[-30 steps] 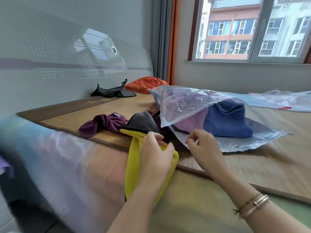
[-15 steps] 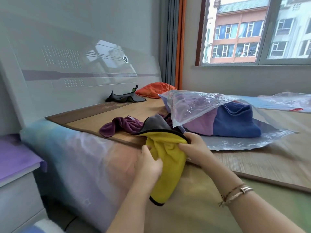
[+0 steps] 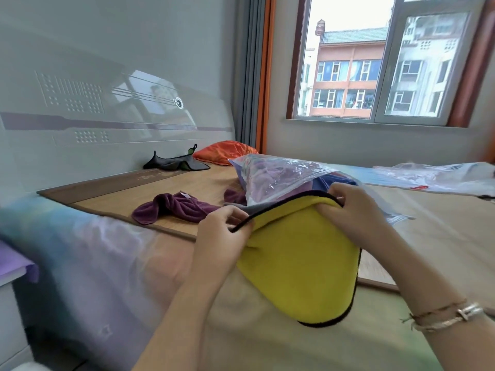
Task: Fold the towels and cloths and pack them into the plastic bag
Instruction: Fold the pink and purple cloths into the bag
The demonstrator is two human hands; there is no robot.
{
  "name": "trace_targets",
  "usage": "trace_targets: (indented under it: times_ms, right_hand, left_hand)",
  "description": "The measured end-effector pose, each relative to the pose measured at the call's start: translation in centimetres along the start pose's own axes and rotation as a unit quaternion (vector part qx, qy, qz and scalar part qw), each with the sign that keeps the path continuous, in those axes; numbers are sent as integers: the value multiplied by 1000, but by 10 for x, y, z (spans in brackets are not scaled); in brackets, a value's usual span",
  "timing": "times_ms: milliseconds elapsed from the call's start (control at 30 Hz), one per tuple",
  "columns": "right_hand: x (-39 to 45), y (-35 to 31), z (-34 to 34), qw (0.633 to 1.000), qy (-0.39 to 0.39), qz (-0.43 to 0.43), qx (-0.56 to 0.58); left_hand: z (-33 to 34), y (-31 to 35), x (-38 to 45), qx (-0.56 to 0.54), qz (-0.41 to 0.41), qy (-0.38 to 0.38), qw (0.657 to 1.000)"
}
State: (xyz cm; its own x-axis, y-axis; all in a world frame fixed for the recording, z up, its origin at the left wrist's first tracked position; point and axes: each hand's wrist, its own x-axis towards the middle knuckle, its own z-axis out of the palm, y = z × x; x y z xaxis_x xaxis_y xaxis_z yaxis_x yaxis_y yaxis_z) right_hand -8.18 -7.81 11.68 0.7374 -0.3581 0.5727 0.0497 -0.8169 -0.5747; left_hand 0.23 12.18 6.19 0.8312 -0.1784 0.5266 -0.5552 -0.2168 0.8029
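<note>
You handle a matt, plush yellow cloth (image 3: 300,263); the plastic bag (image 3: 281,175) is glossy, the headboard (image 3: 107,129) smooth and glossy.

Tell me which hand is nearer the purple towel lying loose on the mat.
Left. The left hand pinches the yellow cloth just beside the purple towel; the right hand is farther, by the bag.

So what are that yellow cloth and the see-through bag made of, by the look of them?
The yellow cloth looks like plush microfibre: matte, fuzzy nap, with a stitched black edge and a grey reverse. The bag looks like thin clear plastic film: glossy and crinkled, with cloths showing through it. Both are guesses from appearance.
</note>
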Motion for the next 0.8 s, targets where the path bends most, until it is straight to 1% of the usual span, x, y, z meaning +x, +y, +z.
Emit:
trace_targets:
  times_ms: [67, 133, 167, 233, 333, 400, 467, 533, 600, 633, 700, 767, 800]
  right_hand:
    - [-2, 1, -18, 994, 30, 67, 79]
    - [-6, 0, -33, 973, 24, 120, 196]
    - [-8, -1, -37, 965, 9, 135, 225]
    - [-10, 5, -37, 967, -29, 155, 200]
    - [-5, 27, -27, 973, -91, 195, 85]
    - [-4, 41, -21, 963, -155, 220, 25]
    - [-6, 54, -18, 948, -205, 244, 10]
    - [-8, 63, -20, 944, -215, 251, -1]
    - [-12, 63, -25, 944, -208, 254, 4]
    - [-12, 62, -28, 944, -203, 259, 33]
    - [-10, 56, -32, 936, -175, 274, 134]
    - [-6, 42, -34, 913, -166, 274, 254]
    - [-5, 33, -32, 896, -182, 266, 304]
  left_hand:
    - [-3, 26, -2, -90, 17, -29, 995]
    - [-6, 45, -5, -166, 18, -43, 985]
    - [-7, 49, -6, -200, 9, -47, 979]
    - [-5, 50, -6, -245, -30, -51, 968]
    - [0, 39, -6, -215, -98, -22, 971]
    - [3, 30, -3, -223, -153, 3, 963]
    - [2, 24, 3, -250, -194, 35, 948]
    - [0, 18, 9, -249, -206, 72, 943]
    - [-3, 12, 12, -225, -197, 96, 949]
    - [-3, 9, 13, -207, -193, 97, 954]
    - [-1, 6, 13, -157, -195, 77, 965]
    - [4, 9, 12, -121, -198, 47, 972]
    - [8, 12, 11, -120, -194, 36, 973]
